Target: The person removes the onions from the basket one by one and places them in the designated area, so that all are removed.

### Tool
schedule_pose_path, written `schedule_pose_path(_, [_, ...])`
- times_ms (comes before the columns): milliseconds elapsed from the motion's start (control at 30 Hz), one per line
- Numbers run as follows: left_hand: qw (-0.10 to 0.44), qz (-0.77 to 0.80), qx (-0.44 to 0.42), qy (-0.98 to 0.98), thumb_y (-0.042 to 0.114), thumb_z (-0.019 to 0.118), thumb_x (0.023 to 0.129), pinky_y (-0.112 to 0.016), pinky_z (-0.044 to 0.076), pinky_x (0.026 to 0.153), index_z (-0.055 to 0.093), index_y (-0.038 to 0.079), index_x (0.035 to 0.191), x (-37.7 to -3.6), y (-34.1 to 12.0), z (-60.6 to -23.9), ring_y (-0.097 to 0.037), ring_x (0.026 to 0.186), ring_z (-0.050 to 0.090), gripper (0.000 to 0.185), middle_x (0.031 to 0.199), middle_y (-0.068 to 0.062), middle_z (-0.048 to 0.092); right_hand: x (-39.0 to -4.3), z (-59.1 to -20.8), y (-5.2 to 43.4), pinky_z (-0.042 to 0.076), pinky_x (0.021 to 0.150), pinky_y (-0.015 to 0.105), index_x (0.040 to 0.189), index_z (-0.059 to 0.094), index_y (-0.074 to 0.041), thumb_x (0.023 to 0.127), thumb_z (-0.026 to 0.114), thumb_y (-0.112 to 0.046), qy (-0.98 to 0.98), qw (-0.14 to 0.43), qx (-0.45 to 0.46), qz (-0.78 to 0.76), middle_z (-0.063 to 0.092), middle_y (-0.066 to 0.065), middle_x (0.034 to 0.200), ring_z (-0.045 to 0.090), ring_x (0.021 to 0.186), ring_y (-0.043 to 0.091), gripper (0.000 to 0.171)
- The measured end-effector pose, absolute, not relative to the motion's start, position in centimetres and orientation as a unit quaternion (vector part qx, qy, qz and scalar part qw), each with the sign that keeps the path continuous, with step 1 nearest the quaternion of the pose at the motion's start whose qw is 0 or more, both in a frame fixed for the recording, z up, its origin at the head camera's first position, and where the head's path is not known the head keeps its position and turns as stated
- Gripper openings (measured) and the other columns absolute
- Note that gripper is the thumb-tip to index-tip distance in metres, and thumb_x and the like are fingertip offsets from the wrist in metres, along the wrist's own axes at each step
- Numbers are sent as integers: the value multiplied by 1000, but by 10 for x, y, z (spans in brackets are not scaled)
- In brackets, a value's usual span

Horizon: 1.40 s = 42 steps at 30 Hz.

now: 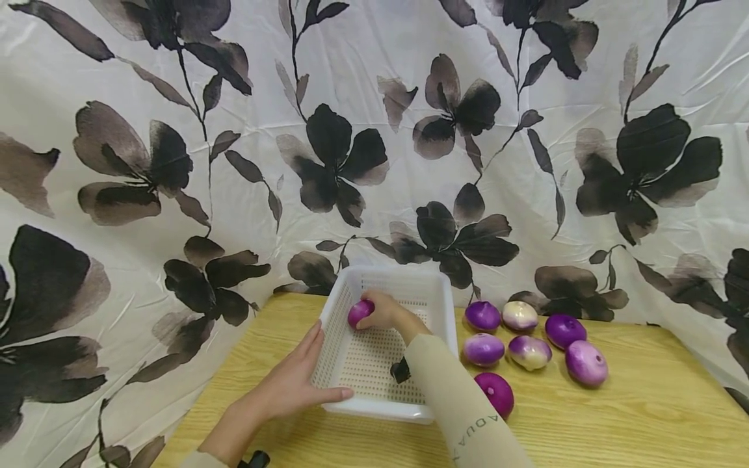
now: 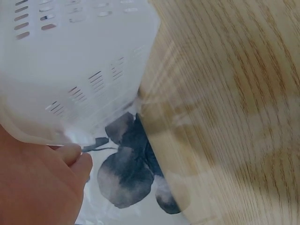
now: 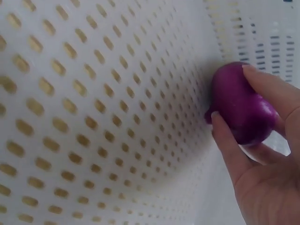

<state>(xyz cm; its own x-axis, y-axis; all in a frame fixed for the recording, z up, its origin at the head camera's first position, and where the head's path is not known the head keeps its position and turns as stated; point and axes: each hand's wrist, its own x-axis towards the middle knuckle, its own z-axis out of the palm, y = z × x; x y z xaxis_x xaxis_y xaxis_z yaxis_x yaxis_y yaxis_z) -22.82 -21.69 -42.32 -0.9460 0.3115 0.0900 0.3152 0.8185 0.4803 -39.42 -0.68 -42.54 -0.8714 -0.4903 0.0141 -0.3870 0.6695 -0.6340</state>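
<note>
My right hand (image 1: 386, 311) grips a purple onion (image 3: 241, 103) inside the white perforated basket (image 1: 398, 411), near its far left corner. In the right wrist view, thumb and fingers wrap the onion's sides, close over the holed floor. My left hand (image 1: 292, 383) rests against the basket's near left side, its fingers straight along the outer wall and the thumb stretched out at the front rim. Up close in the left wrist view, fingertips (image 2: 82, 166) lie right at the basket's rim.
Right of the basket, several purple and purple-white onions (image 1: 529, 353) lie on the wooden table (image 1: 643, 416). One magenta onion (image 1: 496, 393) is partly hidden by the right sleeve (image 1: 462, 403). Behind hangs a white cloth (image 1: 363, 71) with dark flowers.
</note>
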Motion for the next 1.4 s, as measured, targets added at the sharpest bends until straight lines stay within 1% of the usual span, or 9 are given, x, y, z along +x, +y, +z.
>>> schedule_pose_path(200, [-3,-251,-165,-954,83,69,73,-59,27,120,12,-1,162,-226,-212,-423,-40,154,18,135,172,-13,-1,-389,-423,-4,49,107,42,135,61,-4,83,87,-24,913,98,-263,-296,63,15,133,59,124,30,61])
schedule_pose_path(367, [2,-248,-169,-954,82,69,74,-59,27,120,12,-3,162,-226,-212,-422,-42,153,20,135,171,-16,1,-382,-410,-3,55,97,32,135,61,-6,84,87,-27,899,126,-299,-294,62,12,132,61,116,24,61])
schedule_pose_path(500, [13,-244,-173,-954,78,71,76,-62,29,119,13,-5,161,-228,-215,-421,-44,152,21,132,171,-19,3,-375,-394,-5,57,92,27,140,59,-6,86,85,-22,878,145,-328,-318,60,13,135,62,115,23,63])
schedule_pose_path(600, [16,-238,-171,-956,77,71,77,-63,29,118,13,-5,161,-229,-218,-421,-45,152,20,131,171,-19,4,-369,-382,-7,55,92,25,142,58,-6,86,85,-21,863,147,-361,-320,61,12,135,61,116,24,64])
schedule_pose_path(733, [13,-233,-172,-957,79,70,77,-64,30,117,12,-4,162,-231,-221,-422,-45,152,20,132,171,-20,3,-358,-367,-4,53,91,22,143,57,-7,85,86,-21,851,142,-390,-322,62,9,135,62,115,24,65])
schedule_pose_path(867, [10,-236,-175,-956,77,70,78,-65,29,117,11,-6,161,-231,-221,-422,-46,152,20,131,171,-21,3,-344,-353,6,53,90,21,143,57,-8,85,86,-20,844,129,-406,-325,62,8,135,63,110,18,66])
schedule_pose_path(1000, [7,-236,-174,-956,75,71,79,-64,29,118,11,-6,161,-231,-220,-423,-46,152,19,131,171,-20,1,-328,-341,21,54,90,20,141,58,-8,84,86,-19,842,104,-424,-317,62,8,134,64,110,17,65])
schedule_pose_path(1300, [16,-242,-180,-953,74,72,78,-66,29,117,11,-7,161,-231,-217,-424,-47,151,20,131,170,-21,2,-294,-330,65,57,95,32,142,57,-6,83,87,-20,847,52,-417,-326,60,10,140,64,117,27,68])
schedule_pose_path(1400, [20,-243,-183,-953,75,71,78,-65,28,117,11,-7,160,-230,-215,-425,-48,151,20,131,170,-22,2,-283,-331,79,57,95,33,142,57,-4,83,87,-19,849,42,-406,-334,59,12,141,63,119,29,68])
